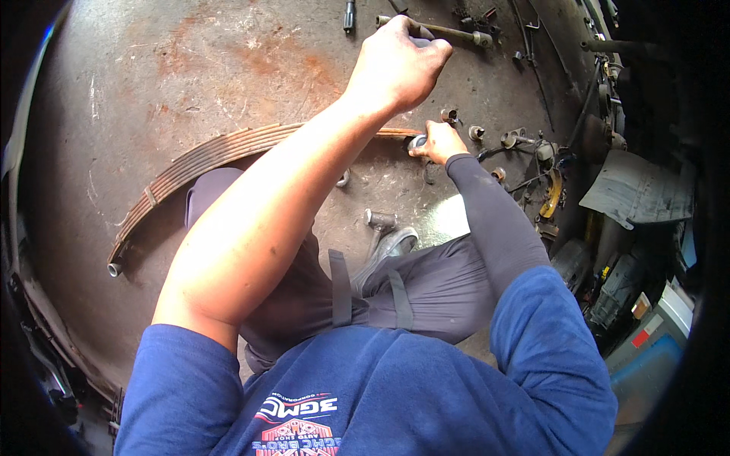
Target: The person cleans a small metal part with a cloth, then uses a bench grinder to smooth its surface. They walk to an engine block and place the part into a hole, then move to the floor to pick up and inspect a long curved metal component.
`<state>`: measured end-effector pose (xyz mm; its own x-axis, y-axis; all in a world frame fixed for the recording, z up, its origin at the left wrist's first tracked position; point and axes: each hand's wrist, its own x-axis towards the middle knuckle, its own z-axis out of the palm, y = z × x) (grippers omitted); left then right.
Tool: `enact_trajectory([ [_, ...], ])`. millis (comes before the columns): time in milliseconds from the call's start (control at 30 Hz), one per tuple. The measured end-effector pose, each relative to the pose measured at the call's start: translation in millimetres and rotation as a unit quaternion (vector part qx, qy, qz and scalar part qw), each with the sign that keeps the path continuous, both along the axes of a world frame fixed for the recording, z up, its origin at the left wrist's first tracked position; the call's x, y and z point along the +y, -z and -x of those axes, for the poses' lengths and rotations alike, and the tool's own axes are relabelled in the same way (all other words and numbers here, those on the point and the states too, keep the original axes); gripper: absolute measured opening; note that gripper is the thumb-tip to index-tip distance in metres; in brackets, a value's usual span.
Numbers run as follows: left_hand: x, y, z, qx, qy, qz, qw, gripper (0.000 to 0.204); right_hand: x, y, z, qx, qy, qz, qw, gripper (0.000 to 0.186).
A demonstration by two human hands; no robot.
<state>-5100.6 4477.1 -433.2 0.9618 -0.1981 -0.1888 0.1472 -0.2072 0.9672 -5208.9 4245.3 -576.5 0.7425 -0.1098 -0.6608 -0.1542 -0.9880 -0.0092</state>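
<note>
A curved, rusty leaf spring (220, 147) lies across the floor, and my left forearm hides part of it. At its left end shows a round eye (114, 270). My right hand (443, 143) is closed at the spring's right end, with thumb and fingers round a grey metal ring (417, 142). Whether that ring is the spring's own eye or a separate bushing, I cannot tell. Farther out, my left hand (399, 64) is closed round a metal bar (452, 33) with a thicker right end. Part of the bar is hidden by the hand.
Near my shoe (397, 242) lies a short metal cylinder (380, 220). A dark-handled tool (349, 17) is at the top. Several loose metal parts, including a nut-like piece (476, 133), lie right of my right hand. A bent metal sheet (639, 190) and a grey box (661, 334) stand at the right.
</note>
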Motion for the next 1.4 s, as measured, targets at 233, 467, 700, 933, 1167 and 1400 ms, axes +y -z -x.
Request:
enact_trajectory([
  [233, 7.0, 6.2, -12.9, 0.015, -0.036, 0.019, 0.999, 0.050, -15.1, 6.1, -2.4, 0.003, 0.111, -0.007, 0.994, 0.079],
  [467, 20.1, -9.6, -12.4, 0.042, -0.024, 0.034, 0.998, 0.049, -26.9, 72.5, -2.4, -0.074, 0.474, -0.087, 0.873, 0.087],
  [700, 37.6, -19.5, -20.0, 0.052, -0.040, 0.006, 0.998, 0.051, -7.3, 106.8, 2.4, -0.181, 0.523, 0.001, 0.833, 0.091],
  [933, 37.1, -36.4, -30.5, 0.157, -0.036, 0.092, 0.983, 0.040, 14.7, 101.1, 3.2, -0.238, 0.461, 0.042, 0.854, 0.076],
  [1167, 27.3, -33.7, -29.3, 0.150, -0.021, 0.075, 0.986, 0.046, 9.5, 119.7, 11.6, -0.326, 0.481, -0.022, 0.813, 0.060],
  [1400, 36.5, -10.3, -23.4, 0.014, -0.034, -0.032, 0.999, 0.053, -28.4, 123.2, 4.3, -0.177, 0.675, -0.256, 0.669, 0.071],
])
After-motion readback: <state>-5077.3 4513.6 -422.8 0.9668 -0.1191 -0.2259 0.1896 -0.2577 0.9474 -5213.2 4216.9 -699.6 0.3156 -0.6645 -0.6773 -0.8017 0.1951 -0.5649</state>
